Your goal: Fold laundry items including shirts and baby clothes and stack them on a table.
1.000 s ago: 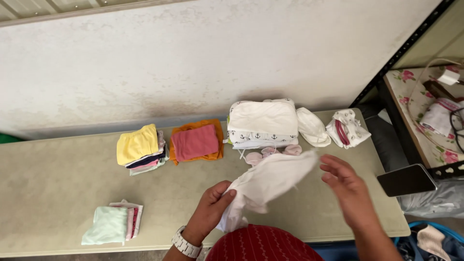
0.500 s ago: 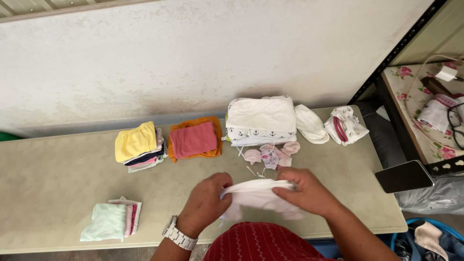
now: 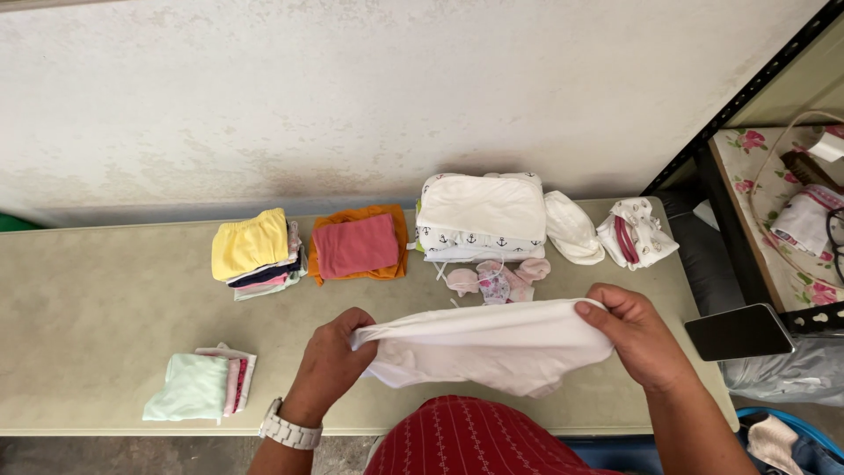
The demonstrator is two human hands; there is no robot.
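A white cloth garment [image 3: 492, 345] is stretched flat between both hands above the near edge of the beige table [image 3: 97, 299]. My left hand [image 3: 330, 365], with a white wristwatch on its wrist, grips the garment's left end. My right hand [image 3: 640, 334] pinches its right end. Just beyond the garment lie small pink baby mittens [image 3: 492, 280].
Along the table's back stand a folded stack topped in yellow [image 3: 252, 245], a pink cloth on orange [image 3: 358, 245], a white pile with anchor print [image 3: 482, 214], a white cap [image 3: 572, 229] and a bundled white garment [image 3: 636, 234]. A mint and pink stack [image 3: 198, 387] lies front left. A dark phone [image 3: 738, 332] rests at right.
The right hand came in and took hold of the garment's right end. Both hands then pulled apart, spreading the crumpled cloth out flat and wide.
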